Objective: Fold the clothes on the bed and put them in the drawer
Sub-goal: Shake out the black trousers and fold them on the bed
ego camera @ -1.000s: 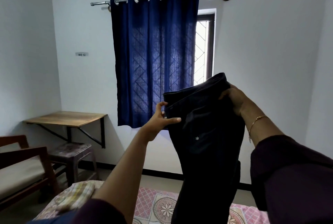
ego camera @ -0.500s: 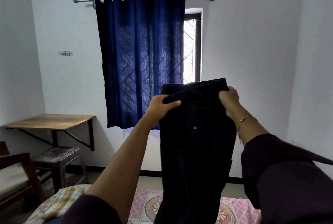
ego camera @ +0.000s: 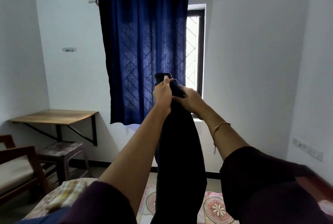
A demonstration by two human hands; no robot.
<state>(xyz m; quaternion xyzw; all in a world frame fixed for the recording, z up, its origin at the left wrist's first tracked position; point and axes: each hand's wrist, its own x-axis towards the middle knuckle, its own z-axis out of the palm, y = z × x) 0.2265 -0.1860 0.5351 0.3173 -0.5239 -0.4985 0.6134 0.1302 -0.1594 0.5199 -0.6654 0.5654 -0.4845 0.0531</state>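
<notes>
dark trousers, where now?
Head view, centre: dark trousers hang in front of the blue curtain, waistband gripped by left hand and right hand above the bed.

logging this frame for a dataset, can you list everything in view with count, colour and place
trousers: 1, dark, held up over the bed
bed: 1, pink patterned cover, bottom
checked cloth: 1, pale, bed's left end
curtain: 1, navy, on a rod across the window
window: 1, dark frame, right of curtain
wall table: 1, wooden, left
stool: 1, under the table
chair: 1, brown, far left
bracelet: 1, gold, right wrist
left hand: grip on the waistband
right hand: grip on the waistband
</notes>
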